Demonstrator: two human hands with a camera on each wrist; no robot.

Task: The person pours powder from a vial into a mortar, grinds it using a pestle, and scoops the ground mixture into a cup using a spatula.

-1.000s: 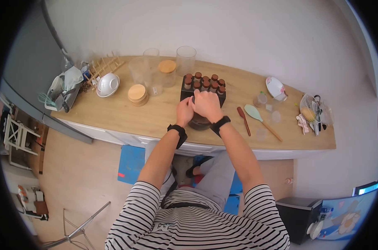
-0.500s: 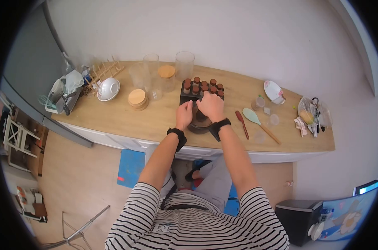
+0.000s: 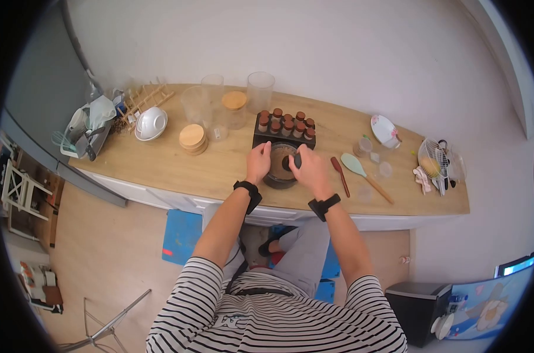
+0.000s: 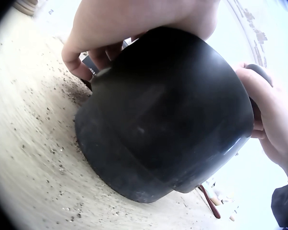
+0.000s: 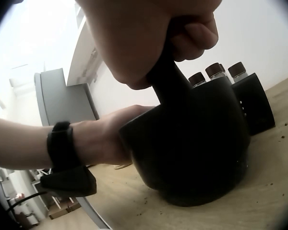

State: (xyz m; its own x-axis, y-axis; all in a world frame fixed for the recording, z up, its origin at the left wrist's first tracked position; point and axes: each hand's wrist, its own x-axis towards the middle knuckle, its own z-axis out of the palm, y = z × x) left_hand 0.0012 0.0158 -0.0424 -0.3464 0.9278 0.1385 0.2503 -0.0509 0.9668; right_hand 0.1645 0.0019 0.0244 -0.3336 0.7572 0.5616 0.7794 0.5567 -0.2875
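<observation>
A dark mortar (image 3: 278, 182) stands on the counter, with brown matter visible inside. My left hand (image 3: 258, 163) grips its left side; in the left wrist view that hand (image 4: 139, 19) lies over the rim of the black mortar (image 4: 165, 115). The right hand (image 3: 312, 172) holds the black pestle (image 3: 297, 160), which leans to the right over the bowl. In the right wrist view, fingers of the right hand (image 5: 129, 40) curl round the pestle (image 5: 170, 81), whose lower end is hidden inside the mortar (image 5: 194, 139).
Behind the mortar is a black rack (image 3: 268, 139) of brown-capped jars. A red spatula (image 3: 340, 176) and a green spoon (image 3: 353, 164) lie to the right. Lidded jars (image 3: 193, 137), clear containers (image 3: 260, 94) and a white bowl (image 3: 151, 123) stand left. Dark crumbs dot the counter (image 4: 29, 158).
The right hand has shifted from the mortar's far side toward its right side, tilting the pestle rightward and uncovering more of the bowl's inside. The left hand keeps its grip.
</observation>
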